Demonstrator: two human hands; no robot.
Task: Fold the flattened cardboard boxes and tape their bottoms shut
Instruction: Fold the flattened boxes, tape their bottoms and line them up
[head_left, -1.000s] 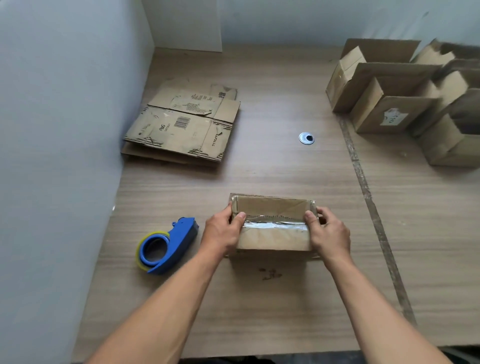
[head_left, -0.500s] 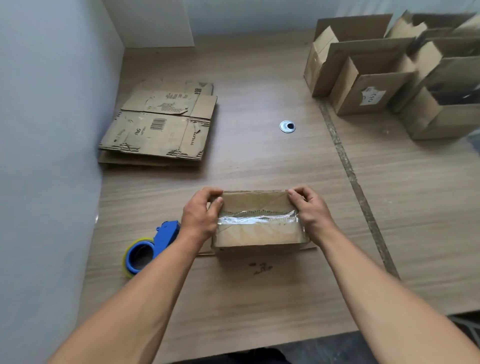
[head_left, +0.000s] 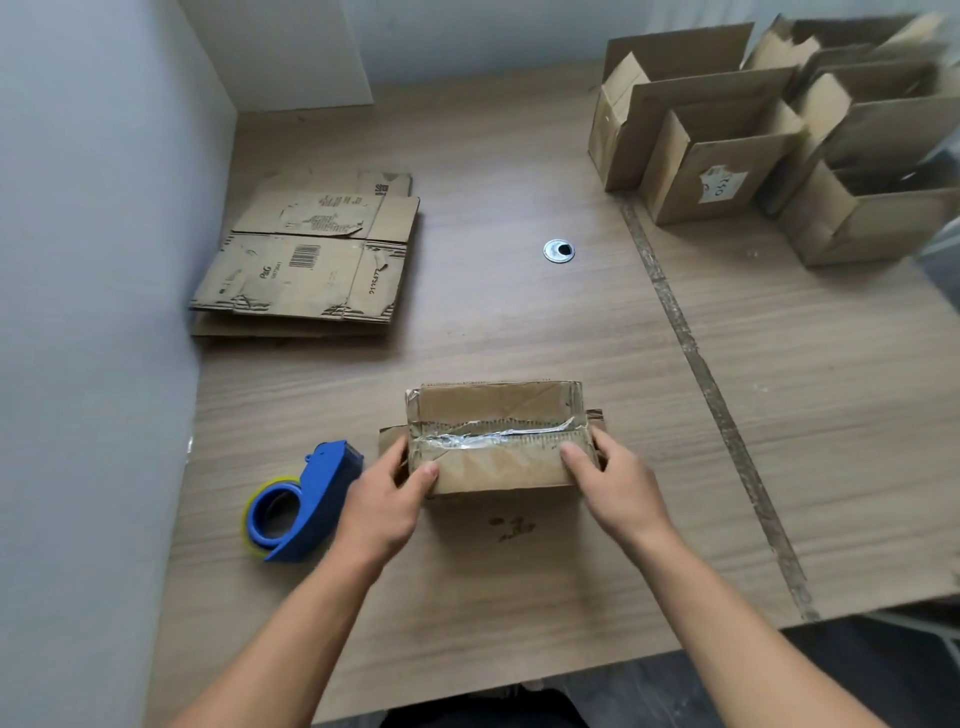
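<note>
The taped box (head_left: 498, 447) sits bottom-up on the near middle of the desk (head_left: 519, 597). The left hand (head_left: 387, 499) grips its left end and the right hand (head_left: 618, 483) its right end, thumbs on top, fingers curled round the sides. A blue tape dispenser (head_left: 306, 504) lies just left; the flattened boxes (head_left: 306, 265) lie far left, the folded boxes (head_left: 727, 156) far right.

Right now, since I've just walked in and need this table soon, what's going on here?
A person is assembling boxes. The left hand and right hand grip the two ends of a cardboard box standing on the table, bottom up, with a strip of tape along its seam. The blue tape dispenser lies beside the left hand. Flattened boxes wait at the far left, and folded boxes stand at the far right.
</note>
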